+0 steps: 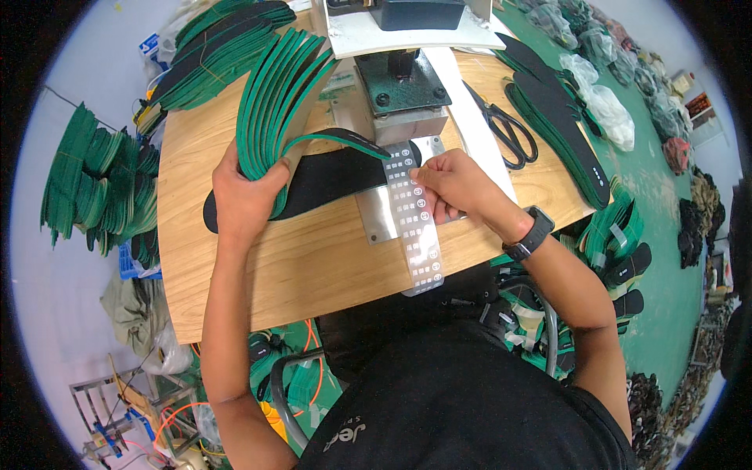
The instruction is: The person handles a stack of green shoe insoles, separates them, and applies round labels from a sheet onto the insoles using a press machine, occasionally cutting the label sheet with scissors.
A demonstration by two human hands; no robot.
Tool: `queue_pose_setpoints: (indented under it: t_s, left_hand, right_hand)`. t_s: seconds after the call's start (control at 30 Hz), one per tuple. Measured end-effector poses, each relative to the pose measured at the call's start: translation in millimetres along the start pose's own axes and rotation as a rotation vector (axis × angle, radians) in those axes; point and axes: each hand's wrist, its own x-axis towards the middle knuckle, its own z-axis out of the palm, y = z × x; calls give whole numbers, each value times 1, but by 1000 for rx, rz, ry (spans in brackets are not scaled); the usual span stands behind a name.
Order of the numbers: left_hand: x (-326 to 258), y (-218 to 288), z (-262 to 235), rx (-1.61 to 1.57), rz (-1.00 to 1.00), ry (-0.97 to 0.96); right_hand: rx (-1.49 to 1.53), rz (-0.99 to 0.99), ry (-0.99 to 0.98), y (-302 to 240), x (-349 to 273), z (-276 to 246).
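My left hand [244,196] is closed round a fanned stack of green insoles [270,106], one of which bends away to the right with its black top showing. Beneath that stack, a black insole [325,178] lies flat on the table, its right end under a clear strip of printed labels [417,227]. The strip runs from below the press head [403,90] toward the table's front edge. My right hand [448,182] pinches the strip's right edge between thumb and fingers. A metal plate [377,223] shows under the insole and strip.
Black-handled scissors [509,137] lie right of the press, beside a white strip [474,117]. Stacked insoles [552,129] sit at the table's right edge, with another pile [223,59] at the back left. More insole bundles [98,176] stand left of the wooden table [313,274].
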Motion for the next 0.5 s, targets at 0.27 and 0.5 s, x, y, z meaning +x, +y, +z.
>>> queue_pose_setpoints:
  t_s: [0.27,0.5]
  left_hand:
    - [-3,4,-1,7,2,-13]
    - [-3,4,-1,-14,-9,-47]
  right_hand:
    - [35,-11,-1,3,0,0]
    - [-32,-1,2,0,1,-1]
